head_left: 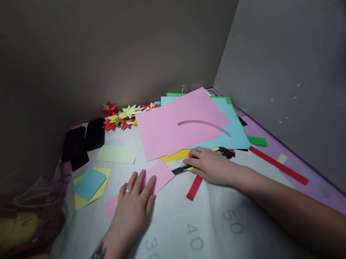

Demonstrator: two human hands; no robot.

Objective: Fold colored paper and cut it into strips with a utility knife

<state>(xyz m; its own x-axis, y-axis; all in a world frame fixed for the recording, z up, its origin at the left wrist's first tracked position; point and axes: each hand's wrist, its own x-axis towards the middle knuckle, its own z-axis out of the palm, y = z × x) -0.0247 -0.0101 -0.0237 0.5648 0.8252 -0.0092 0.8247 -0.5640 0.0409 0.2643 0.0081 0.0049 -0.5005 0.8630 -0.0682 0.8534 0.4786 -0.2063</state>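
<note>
My left hand lies with its fingers spread on a folded pink paper piece, on the white mat with printed numbers. To its right, my right hand is wrapped round a yellow and black cutter knife. The knife's dark tip end points left and touches or nearly touches the pink piece's right edge. A red paper strip lies just below my right hand. Behind it are large pink sheets on light blue sheets, with a narrow curled pink strip on top.
Folded paper stars stand along the back wall. Two dark phone-like objects lie back left, near small scissors. Blue and yellow squares lie left, a pale green piece behind. A long red strip lies right; a bag sits far left.
</note>
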